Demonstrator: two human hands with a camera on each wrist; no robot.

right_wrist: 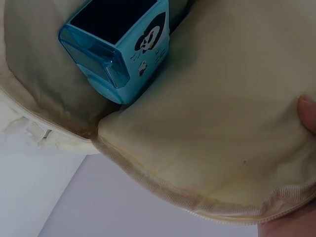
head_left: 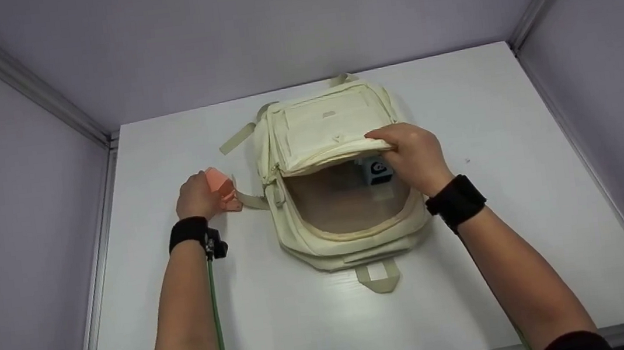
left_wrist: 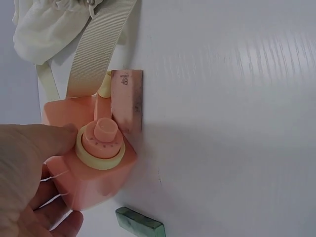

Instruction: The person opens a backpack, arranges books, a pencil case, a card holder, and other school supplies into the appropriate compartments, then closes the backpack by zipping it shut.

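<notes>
My left hand (head_left: 195, 199) grips a salmon-pink crank pencil sharpener (left_wrist: 98, 185) left of the backpack, thumb beside its cream-ringed dial and fingers along its side. Right beside it in the left wrist view lies a pinkish eraser (left_wrist: 127, 101) marked 4B, and a dark green block (left_wrist: 140, 223) lies nearer the hand's fingertips. My right hand (head_left: 418, 154) pinches the edge of the cream backpack's front flap (head_left: 335, 119) and holds it up. Inside the unzipped backpack (head_left: 308, 246), a light blue box-shaped thing (right_wrist: 143, 54) with a clear blue drawer and a cartoon picture sits toward the right side.
The backpack lies on a white table (head_left: 283, 331). A loose webbing strap (left_wrist: 101, 47) runs close to the sharpener, and another strap end (head_left: 237, 139) lies farther back. A loop (head_left: 380, 287) sticks out at the near side. Grey walls enclose the table's back and sides.
</notes>
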